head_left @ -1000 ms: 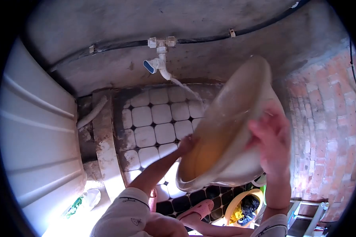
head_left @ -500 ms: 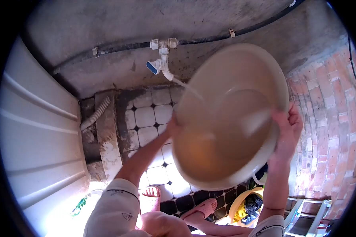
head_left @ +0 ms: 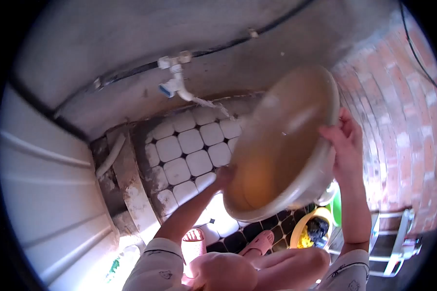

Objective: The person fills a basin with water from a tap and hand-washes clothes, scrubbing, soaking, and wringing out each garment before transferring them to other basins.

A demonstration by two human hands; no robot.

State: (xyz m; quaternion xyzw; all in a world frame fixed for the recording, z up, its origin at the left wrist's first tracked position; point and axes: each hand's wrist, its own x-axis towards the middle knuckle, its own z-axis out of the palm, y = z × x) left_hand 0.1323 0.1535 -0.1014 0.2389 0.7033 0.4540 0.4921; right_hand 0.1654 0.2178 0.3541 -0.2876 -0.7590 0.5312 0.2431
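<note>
A large off-white basin (head_left: 296, 128) is held tilted in the air, its hollow side facing me and to the left. My left hand (head_left: 224, 177) grips its lower left rim, with the fingers partly hidden behind the wall. My right hand (head_left: 345, 140) is closed on the right rim, thumb on the inside. Left of the basin, a white plastic tap (head_left: 177, 87) with a blue handle is running. Its water stream (head_left: 211, 104) slants down right toward the basin; where it lands is blurred.
Pale floor tiles (head_left: 184, 143) lie below the tap. A yellow tub (head_left: 301, 227) with dark and yellow cloth stands near my feet, beside a green container (head_left: 336, 208). A metal frame (head_left: 395, 242) is at lower right. Brick wall (head_left: 388, 131) rises on the right.
The basin has turned more edge-on and shifted slightly right relative to the tap, both hands still on it. My view has tilted; the green container has come into sight.
</note>
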